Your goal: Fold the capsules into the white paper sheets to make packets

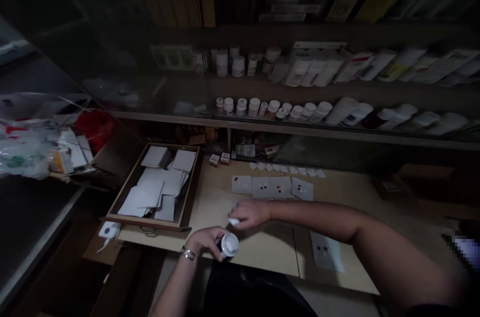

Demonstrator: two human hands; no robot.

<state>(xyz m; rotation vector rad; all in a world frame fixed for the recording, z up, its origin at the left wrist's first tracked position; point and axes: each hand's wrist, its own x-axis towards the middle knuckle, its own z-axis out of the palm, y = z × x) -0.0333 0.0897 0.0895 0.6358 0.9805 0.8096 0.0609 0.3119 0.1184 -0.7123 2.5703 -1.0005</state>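
Observation:
My left hand (210, 242), with a metal watch on its wrist, is wrapped round a pill bottle (230, 245) at the table's front edge. The bottle's top is white and its side dark; I cannot tell whether the lid is on. Just above it, my right hand (249, 213) pinches a small white object (234, 221), too blurred to name. Beyond that hand lies a row of paper sheets (261, 180) bearing dark red and white pills. Another sheet with pills (336, 263) lies under my right forearm, near the front edge.
A wooden drawer tray (190, 188) of white paper slips stands at left. Small folded papers (287, 170) and two little boxes (225, 158) lie at the back of the table (210, 192). Shelves of medicine bottles (254, 106) rise behind. A cardboard box (427, 177) sits at right.

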